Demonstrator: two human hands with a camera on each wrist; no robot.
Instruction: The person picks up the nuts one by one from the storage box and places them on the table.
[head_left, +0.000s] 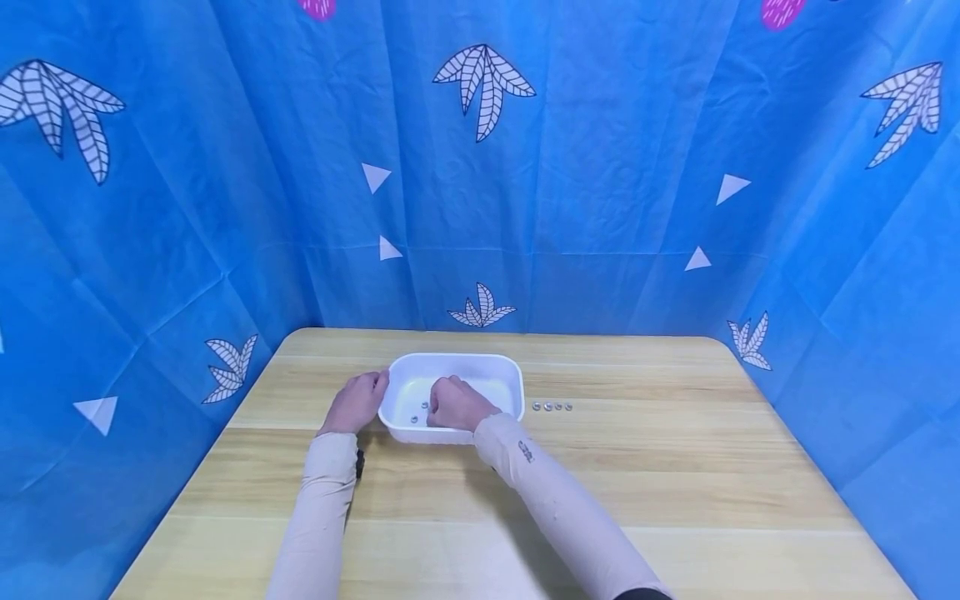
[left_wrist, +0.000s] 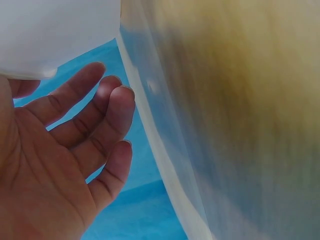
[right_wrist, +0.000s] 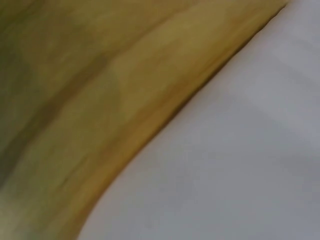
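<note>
A white rectangular tub (head_left: 501,367) with rounded corners sits toward the far side of the table. My left hand (head_left: 357,402) holds it at its left end. In the left wrist view the thumb runs behind the tub's wall (left_wrist: 60,30), and the other fingers curve loosely below. Reaching in over the near rim, my right hand (head_left: 459,403) has its fingers bent down toward the floor of the tub. Its fingertips are hidden; I cannot tell what they hold. Beside them lie small shiny metal pieces (head_left: 414,419). The right wrist view shows the tub's white side (right_wrist: 215,175), not the hand.
A short row of several similar small metal pieces (head_left: 547,407) lies on the wooden table (head_left: 675,467), just right of the tub. Blue patterned curtains (head_left: 600,167) hang behind the table and along both sides.
</note>
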